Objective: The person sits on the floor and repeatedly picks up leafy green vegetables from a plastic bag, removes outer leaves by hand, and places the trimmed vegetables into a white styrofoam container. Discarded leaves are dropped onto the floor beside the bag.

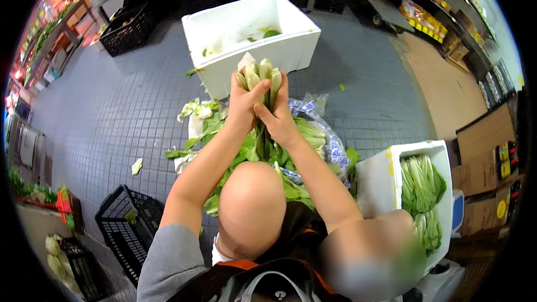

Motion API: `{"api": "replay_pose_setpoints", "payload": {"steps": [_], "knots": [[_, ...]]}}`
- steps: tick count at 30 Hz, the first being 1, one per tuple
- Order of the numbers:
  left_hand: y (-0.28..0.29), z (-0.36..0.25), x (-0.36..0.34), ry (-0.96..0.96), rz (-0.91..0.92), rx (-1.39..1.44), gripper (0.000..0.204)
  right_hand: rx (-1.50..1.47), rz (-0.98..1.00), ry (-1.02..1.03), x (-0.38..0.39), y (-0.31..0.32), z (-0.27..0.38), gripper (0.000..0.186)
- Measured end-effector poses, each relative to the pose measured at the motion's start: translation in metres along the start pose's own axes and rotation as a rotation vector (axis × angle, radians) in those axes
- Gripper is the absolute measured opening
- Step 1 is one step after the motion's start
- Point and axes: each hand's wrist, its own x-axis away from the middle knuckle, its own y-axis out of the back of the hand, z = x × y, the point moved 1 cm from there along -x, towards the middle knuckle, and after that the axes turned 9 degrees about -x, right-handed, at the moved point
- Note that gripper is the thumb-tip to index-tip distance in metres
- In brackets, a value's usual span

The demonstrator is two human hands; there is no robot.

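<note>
Both of my hands are wrapped round a bunch of leafy greens (262, 75). Its thick, pale stem ends point up and away from me, while the darker leaves hang below my hands. My left hand (241, 105) presses on the left side, and my right hand (278, 118) closes on the right, thumbs toward the middle. Beneath them, a heap of loose green leaves (215, 128) spreads over the floor and a clear plastic bag (334, 148) with blue print. Just beyond the bunch stands a white foam box (279, 53) with a few leaf scraps inside.
On the right, a second white foam box (376, 176) holds long heads of greens (419, 184). A black plastic crate (126, 223) tilts at the lower left; another crate (131, 29) sits farther back. Shelves of packaged goods (424, 19) line the right. A leaf scrap (137, 166) lies on the tiles.
</note>
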Motion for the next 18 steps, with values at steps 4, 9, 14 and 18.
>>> {"api": "replay_pose_setpoints", "payload": {"steps": [4,9,14,18], "knots": [[-0.036,0.002,0.008,0.102,0.268,-0.009,0.062,-0.071,-0.049,0.039,0.008,0.037,0.029,0.118],[-0.101,-0.001,0.004,0.092,0.645,-0.082,0.072,-0.144,-0.254,0.047,0.024,0.096,0.060,0.092],[-0.194,0.013,0.011,0.155,0.448,-0.275,0.053,0.487,-0.533,0.280,0.058,0.154,0.099,0.080],[-0.219,0.029,0.006,0.202,0.448,-0.227,0.037,0.490,-0.503,0.151,0.075,0.188,0.117,0.080]]}}
